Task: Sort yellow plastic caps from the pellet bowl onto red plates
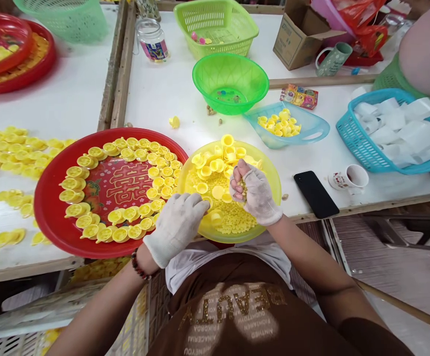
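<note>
Centre frame: right hand [255, 193] clutched small, rounded, dull-yellow pellets [242, 190]; left hand [180, 222] curled palm-down, grip unclear from above.

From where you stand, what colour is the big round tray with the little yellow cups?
The tray is red, seen best in the head view.

tray [55, 198] at left: red, floor printed with gold characters, pink blossoms. basin [274, 198] at centre: translucent yellow. small cups [76, 183]: yellow. bowl [231, 81], far: bright translucent green. basket [359, 133] at right: blue. phone [316, 194], near right: black. gloves [176, 225]: white. bracelet [139, 267]: dark red and black beads. shirt [237, 306]: brown, gold and pale lettering.
</note>
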A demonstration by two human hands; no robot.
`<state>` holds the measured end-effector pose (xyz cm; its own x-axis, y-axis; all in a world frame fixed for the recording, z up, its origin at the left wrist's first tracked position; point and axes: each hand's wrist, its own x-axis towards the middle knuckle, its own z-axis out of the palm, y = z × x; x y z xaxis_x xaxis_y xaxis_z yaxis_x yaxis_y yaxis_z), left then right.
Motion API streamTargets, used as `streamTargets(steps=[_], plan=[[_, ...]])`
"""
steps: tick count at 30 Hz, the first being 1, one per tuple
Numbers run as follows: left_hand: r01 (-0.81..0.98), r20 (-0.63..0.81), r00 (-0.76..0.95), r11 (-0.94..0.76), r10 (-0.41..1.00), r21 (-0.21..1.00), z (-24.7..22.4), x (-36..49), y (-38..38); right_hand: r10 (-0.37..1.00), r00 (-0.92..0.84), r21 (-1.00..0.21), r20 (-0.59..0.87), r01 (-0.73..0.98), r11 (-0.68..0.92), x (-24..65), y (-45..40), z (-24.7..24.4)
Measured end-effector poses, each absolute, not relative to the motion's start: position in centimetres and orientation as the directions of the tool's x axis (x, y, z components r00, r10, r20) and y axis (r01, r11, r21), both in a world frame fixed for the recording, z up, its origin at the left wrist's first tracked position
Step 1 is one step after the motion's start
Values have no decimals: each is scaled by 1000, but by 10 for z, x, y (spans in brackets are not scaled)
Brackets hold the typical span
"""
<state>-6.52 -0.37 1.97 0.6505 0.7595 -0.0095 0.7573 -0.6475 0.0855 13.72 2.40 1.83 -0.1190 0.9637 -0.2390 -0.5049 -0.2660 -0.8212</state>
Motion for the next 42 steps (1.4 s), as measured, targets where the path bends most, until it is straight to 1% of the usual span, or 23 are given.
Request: streamTargets(steps=[1, 3, 6, 9, 12, 16, 21, 25, 28, 31, 36, 37, 39, 42], plan=[[758, 5, 647, -644, 762, 100, 15, -67, -7, 962, -118, -823, -245, -499, -271, 134, 24, 19], [776, 88, 606, -612, 791, 153, 5, -69, -11, 962, -108, -827, -250, -492, -270, 127, 26, 21], [820, 254, 454, -512, 854, 256, -5, -70, -17, 969, -90, -833, -232, -495, -246, 117, 28, 20], [850, 332, 340, -439, 880, 292, -13, -67, -23, 979, -71, -834, -191, -513, -200, 103, 30, 14], [880, 324, 303, -393, 896, 265, -17, -60, -27, 988, -59, -832, -145, -534, -154, 88, 30, 6], [912, 273, 288, -350, 918, 214, -18, -51, -25, 995, -40, -823, -89, -560, -96, 77, 28, -5], [917, 258, 303, -354, 917, 182, -17, -51, -19, 999, -7, -848, -52, -528, -48, 77, 32, -11], [916, 269, 290, -348, 918, 198, -19, -54, -20, 998, 32, -865, -59, -501, -36, 80, 36, -3], [917, 289, 276, -342, 917, 207, -19, -52, -21, 992, 44, -853, -119, -516, -80, 90, 34, 5], [912, 307, 279, -351, 910, 213, -16, -46, -21, 987, 2, -851, -160, -507, -137, 108, 25, 8], [893, 180, 354, -389, 918, 225, -9, -36, -13, 971, -46, -884, -234, -405, -232, 134, 4, 1], [891, 167, 355, -387, 920, 236, -9, -36, -11, 971, -50, -891, -233, -390, -234, 135, 2, 0], [880, 192, 351, -393, 916, 266, -9, -37, -9, 979, -61, -912, -193, -357, -202, 135, 0, 0], [827, 312, 333, -435, 890, 357, -11, -41, -12, 991, -98, -967, -90, -230, -111, 130, 1, 7]])
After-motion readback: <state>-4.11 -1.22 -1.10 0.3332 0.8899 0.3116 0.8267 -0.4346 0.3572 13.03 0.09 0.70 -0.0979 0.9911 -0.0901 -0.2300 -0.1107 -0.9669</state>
